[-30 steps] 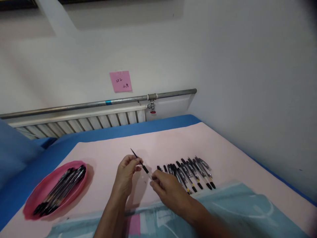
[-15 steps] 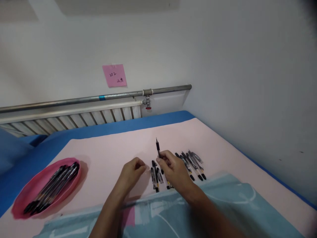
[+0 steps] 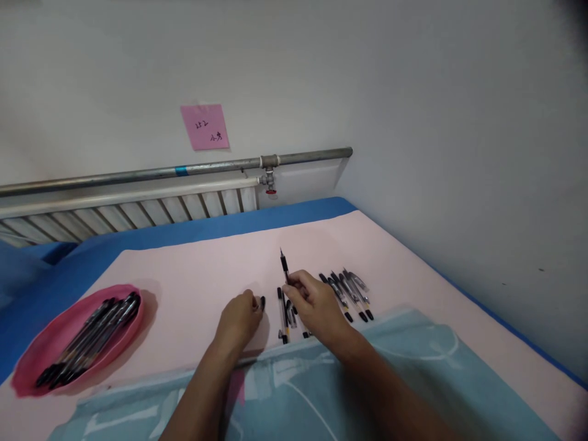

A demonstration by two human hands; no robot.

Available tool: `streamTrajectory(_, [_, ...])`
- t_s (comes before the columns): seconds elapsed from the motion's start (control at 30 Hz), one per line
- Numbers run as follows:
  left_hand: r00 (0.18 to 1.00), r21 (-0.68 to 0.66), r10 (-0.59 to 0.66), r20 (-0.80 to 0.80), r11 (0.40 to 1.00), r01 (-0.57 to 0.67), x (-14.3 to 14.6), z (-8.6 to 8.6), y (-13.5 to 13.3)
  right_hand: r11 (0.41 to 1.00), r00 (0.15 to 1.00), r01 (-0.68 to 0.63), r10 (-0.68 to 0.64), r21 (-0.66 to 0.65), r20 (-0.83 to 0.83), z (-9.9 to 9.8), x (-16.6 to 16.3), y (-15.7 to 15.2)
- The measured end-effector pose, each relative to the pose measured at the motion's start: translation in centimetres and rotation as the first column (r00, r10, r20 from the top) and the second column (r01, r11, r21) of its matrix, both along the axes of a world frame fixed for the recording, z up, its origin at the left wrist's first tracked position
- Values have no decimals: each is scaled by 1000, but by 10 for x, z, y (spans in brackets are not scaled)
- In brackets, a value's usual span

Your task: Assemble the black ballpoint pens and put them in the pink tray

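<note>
My right hand [image 3: 312, 306] is closed on a black pen [image 3: 285, 267] whose uncapped tip points up and away from me. It hovers over a row of black pens [image 3: 345, 293] lying side by side on the pink sheet [image 3: 206, 269]. My left hand [image 3: 239, 321] rests curled on the sheet just left of the row, pinching a small black pen cap [image 3: 262, 302]. Part of the row is hidden under my right hand.
A pink oval tray [image 3: 27, 367] at the left holds several more black pens. A light blue cloth [image 3: 321, 392] covers the near edge. Behind the blue table lie a radiator, a metal pipe [image 3: 184, 170] and a pink note [image 3: 204, 127] on the wall. A white wall runs close along the right.
A second ago both hands held the pen together. My right hand then carried it right, over the row, and turned it tip up. My left hand sank to the sheet with the cap.
</note>
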State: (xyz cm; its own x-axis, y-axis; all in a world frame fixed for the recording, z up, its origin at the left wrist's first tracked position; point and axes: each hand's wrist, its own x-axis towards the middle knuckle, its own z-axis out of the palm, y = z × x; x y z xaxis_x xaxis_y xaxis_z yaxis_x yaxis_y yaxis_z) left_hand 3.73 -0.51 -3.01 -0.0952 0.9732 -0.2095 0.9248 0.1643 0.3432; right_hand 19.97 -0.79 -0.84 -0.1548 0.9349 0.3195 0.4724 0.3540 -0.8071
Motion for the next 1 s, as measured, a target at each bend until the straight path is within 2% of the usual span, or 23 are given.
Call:
streamTrajectory(0.1, [1000, 48, -15, -24, 999, 16, 0, 6, -3, 1000, 1000, 0, 0, 2, 0, 0, 0, 0])
streamTrajectory(0.23, [971, 49, -213, 108, 977, 209, 12, 8, -13, 1000, 1000, 0, 0, 11, 27, -1, 0, 0])
streamTrajectory(0.3, [953, 16, -249, 173, 968, 250, 18, 8, -17, 1000, 1000, -6, 5, 12, 29, -1, 0, 0])
streamTrajectory(0.43, [948, 7, -217, 231, 975, 221, 27, 9, -22, 1000, 1000, -13, 13, 4, 22, -2, 0, 0])
streamTrajectory(0.63, [949, -2, -274, 153, 961, 278, 28, 7, -23, 1000, 999, -21, 21, -2, 35, -2, 0, -1])
streamTrajectory(0.8, [978, 52, -169, 124, 985, 163, 31, 1, -25, 1000, 999, -19, 19, -9, 44, -2, 0, 0])
streamTrajectory(1.0, [974, 84, -136, 183, 989, 123, 39, -6, -28, 1000, 998, -17, 17, 4, 52, -4, -1, -1])
